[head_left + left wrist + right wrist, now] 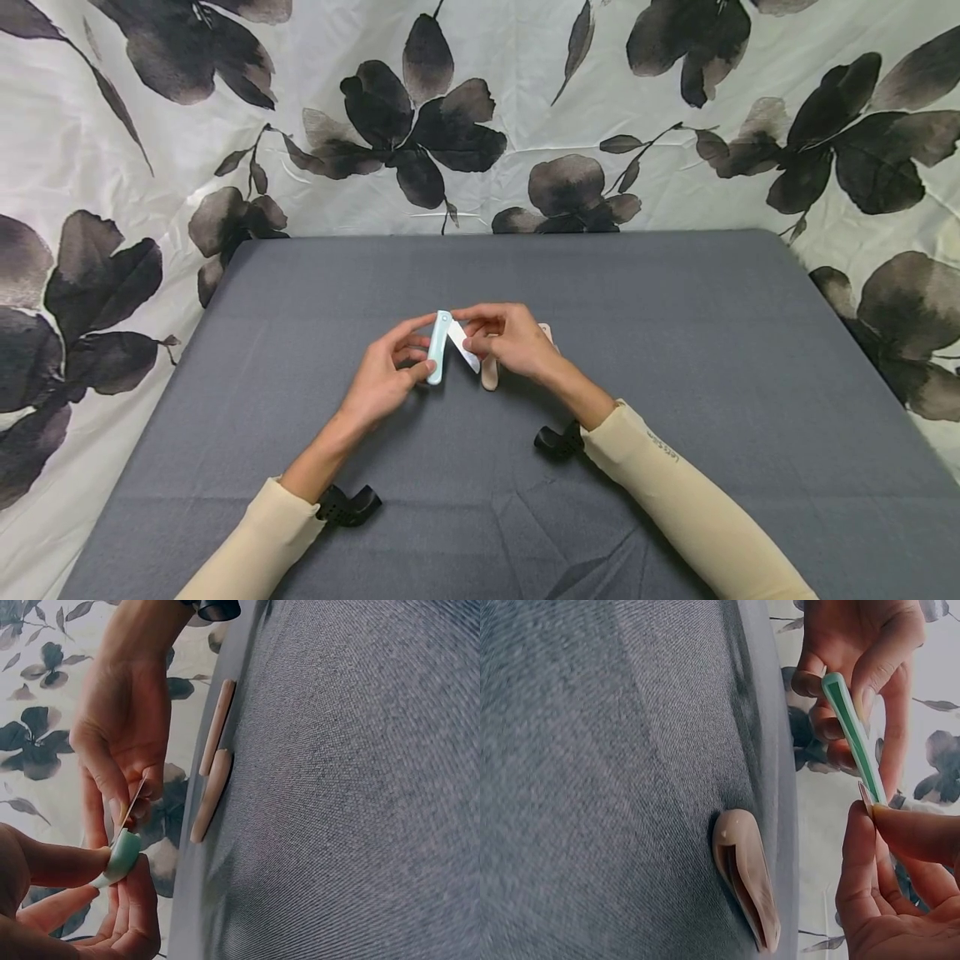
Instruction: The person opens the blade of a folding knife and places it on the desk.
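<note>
The floral cloth [420,208] fills the top of the head view and runs down both sides, cut off by the frame. Below it spreads the grey counter [450,533], its near edge out of frame. The right sleeve [693,500] and left sleeve [251,542] are cropped at the bottom; lettering on the right one is too small to read. Near the centre, the left hand [378,379] pinches the mint handle of a knife [437,354], while the right hand [513,340] pinches its bared blade [461,342], partly covering it; the knife is held off the counter. Black wrist cameras [349,507] sit by the cuffs. Two beige pieces [490,375] lie on the counter, mostly masked by the right hand; the left wrist view shows both end to end, but whether they join cannot be told.
</note>
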`<action>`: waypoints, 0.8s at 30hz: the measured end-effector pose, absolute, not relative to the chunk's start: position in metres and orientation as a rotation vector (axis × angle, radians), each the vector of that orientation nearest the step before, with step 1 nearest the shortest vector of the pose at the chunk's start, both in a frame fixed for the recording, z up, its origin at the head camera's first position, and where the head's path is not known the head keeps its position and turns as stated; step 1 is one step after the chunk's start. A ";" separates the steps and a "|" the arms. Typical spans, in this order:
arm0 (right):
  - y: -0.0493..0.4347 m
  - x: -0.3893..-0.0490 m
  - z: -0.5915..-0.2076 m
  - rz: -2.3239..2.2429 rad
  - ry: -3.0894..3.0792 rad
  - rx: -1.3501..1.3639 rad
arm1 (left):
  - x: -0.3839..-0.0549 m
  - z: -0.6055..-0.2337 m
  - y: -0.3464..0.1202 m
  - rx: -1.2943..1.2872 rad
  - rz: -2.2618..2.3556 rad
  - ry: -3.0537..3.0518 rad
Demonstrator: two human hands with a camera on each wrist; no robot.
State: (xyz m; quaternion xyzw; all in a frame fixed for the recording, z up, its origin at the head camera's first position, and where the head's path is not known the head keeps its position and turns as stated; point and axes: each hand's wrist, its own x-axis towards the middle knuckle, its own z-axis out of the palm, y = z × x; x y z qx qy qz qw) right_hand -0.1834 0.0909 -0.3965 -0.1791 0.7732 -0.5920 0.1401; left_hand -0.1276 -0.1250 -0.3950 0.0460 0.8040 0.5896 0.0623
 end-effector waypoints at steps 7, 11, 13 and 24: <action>0.095 -0.185 -0.399 -1.710 2.204 -0.524 | -0.128 -0.396 -0.127 0.166 1.752 2.420; 0.097 -0.184 -0.399 -1.689 2.220 -0.541 | -0.128 -0.397 -0.128 0.168 1.748 2.406; 0.098 -0.184 -0.399 -1.677 2.237 -0.550 | -0.128 -0.398 -0.128 0.166 1.748 2.396; 0.103 -0.184 -0.401 -1.643 2.264 -0.550 | -0.128 -0.396 -0.127 0.135 1.726 2.376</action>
